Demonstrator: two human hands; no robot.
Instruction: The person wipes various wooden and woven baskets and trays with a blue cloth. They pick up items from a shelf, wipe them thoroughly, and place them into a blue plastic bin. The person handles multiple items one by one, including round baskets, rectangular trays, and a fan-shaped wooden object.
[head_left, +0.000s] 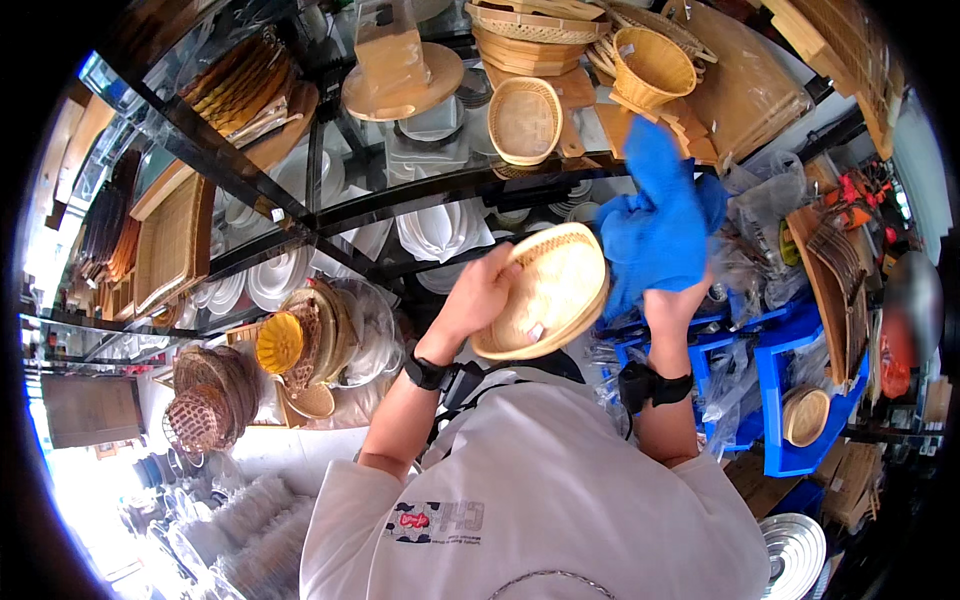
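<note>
My left hand grips one end of an oval woven bamboo basket, thumb over the rim. A small pale tag or sticker lies inside it near the lower edge. A blue cloth, blurred, is bunched in my right hand just to the right of the basket; it hides part of my fingers. Cloth and basket rim lie very close together, and I cannot tell whether they touch. On the glass shelf beyond stands a similar oval basket.
A round wicker basket and wooden boards stand on the same shelf. White dishes fill the level below. Blue plastic bins sit at right, stacked baskets at left. A black shelf frame runs in front of me.
</note>
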